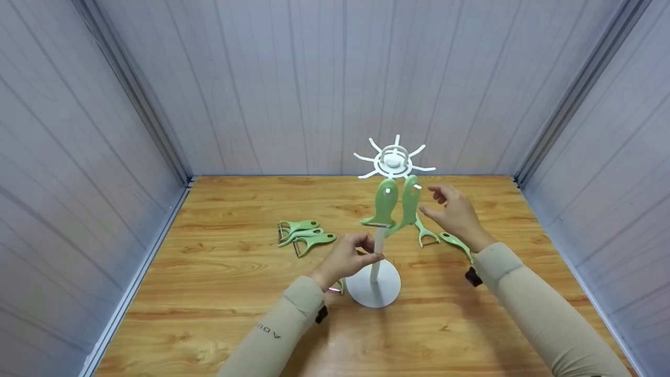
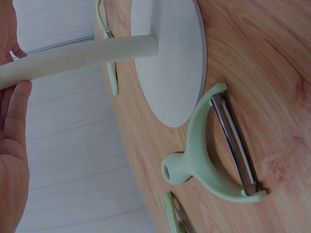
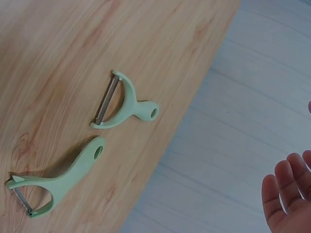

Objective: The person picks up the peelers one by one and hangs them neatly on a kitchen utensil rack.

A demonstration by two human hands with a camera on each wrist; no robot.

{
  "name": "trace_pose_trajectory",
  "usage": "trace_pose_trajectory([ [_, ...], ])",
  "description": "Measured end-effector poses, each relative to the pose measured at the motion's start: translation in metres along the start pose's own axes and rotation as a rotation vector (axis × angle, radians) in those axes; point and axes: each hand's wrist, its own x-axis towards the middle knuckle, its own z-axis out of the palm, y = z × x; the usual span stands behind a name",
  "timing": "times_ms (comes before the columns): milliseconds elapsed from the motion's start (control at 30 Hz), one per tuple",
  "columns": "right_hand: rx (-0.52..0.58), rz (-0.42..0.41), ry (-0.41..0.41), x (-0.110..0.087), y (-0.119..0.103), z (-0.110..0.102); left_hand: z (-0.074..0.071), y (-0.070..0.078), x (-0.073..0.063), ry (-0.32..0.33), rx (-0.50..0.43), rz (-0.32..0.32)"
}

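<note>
With thumb and fingers, my left hand holds the white pole of a stand above its round white base. Curved hooks radiate from the ring-shaped top of the stand. Two green peelers hang from hooks on the near side, one peeler in front of the pole and another peeler to its right. Just right of that second peeler, my right hand hovers with loosely bent fingers and nothing in them. In the right wrist view its fingers show at the edge.
Several green peelers lie grouped left of the stand on the wooden table. One peeler lies beside the base, partly behind my left wrist in the head view. Two more peelers lie on the right. Panel walls enclose the table.
</note>
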Motion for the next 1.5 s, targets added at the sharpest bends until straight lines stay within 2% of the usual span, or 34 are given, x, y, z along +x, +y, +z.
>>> trace_pose_trajectory([
  [200, -0.042, 0.060, -0.081, 0.007, 0.006, 0.002, -0.001, 0.000, 0.001, 0.003, 0.012, -0.001],
  [367, -0.028, 0.120, -0.138, 0.010, 0.013, 0.004, -0.002, 0.000, 0.002, 0.002, 0.029, 0.012],
  [533, -0.001, 0.155, -0.149, 0.010, 0.023, 0.010, -0.002, 0.000, 0.002, 0.004, 0.040, 0.022],
  [667, 0.013, 0.181, -0.163, 0.009, 0.032, 0.017, -0.002, 0.001, 0.002, -0.001, 0.018, 0.005],
  [900, 0.010, 0.185, -0.157, 0.005, 0.050, 0.028, -0.001, 0.002, 0.001, -0.003, 0.022, -0.006],
  [1133, 0.031, 0.220, -0.168, 0.000, 0.064, 0.039, 0.000, 0.001, 0.001, 0.002, 0.025, 0.010],
  [1500, 0.066, 0.310, -0.231, -0.009, 0.078, 0.057, 0.000, 0.003, -0.001, 0.005, 0.014, 0.001],
])
